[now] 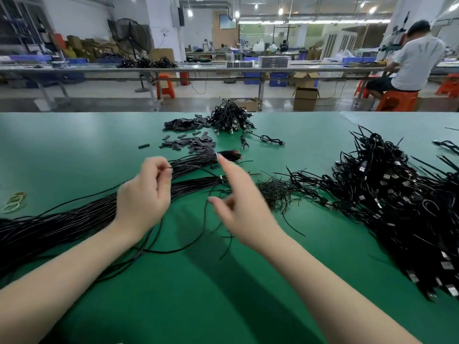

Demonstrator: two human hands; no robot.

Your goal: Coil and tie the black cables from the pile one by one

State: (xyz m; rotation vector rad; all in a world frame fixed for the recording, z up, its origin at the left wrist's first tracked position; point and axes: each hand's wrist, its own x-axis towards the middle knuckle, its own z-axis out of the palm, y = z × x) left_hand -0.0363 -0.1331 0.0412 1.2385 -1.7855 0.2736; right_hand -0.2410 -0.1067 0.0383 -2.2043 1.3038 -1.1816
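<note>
L hand [142, 194] is raised over the table, fingers curled in, thumb and fingertips pinched together at the end of a thin black cable [159, 242] — looks like it grips the cable end, though the exact contact is tiny. That cable loops loosely down toward the near edge, between the two forearms. R hand [238, 207] hovers just beside it, blurred, fingers spread and mostly straight, index pointing up; holds nothing as far as can be seen.

Under and behind the hands: long straight cable bundles [62, 224] running from far left across to centre, each bound near the end w/ a pale band [220, 179]. Just right of the R hand, a small heap of short black ties [273, 192]. Further right, a big tangled pile of cables [387, 202] w/ metal plugs, reaching the table's right edge.

Green table [223, 294] carries it all. Far centre: scattered black sleeve pieces [191, 142] and a smaller heap of cables [231, 117] beside them. Far left: a few rubber bands [13, 202].

Background: long workbenches, orange stools, boxes; a person in a white shirt [417, 63] sits at right, back turned.
</note>
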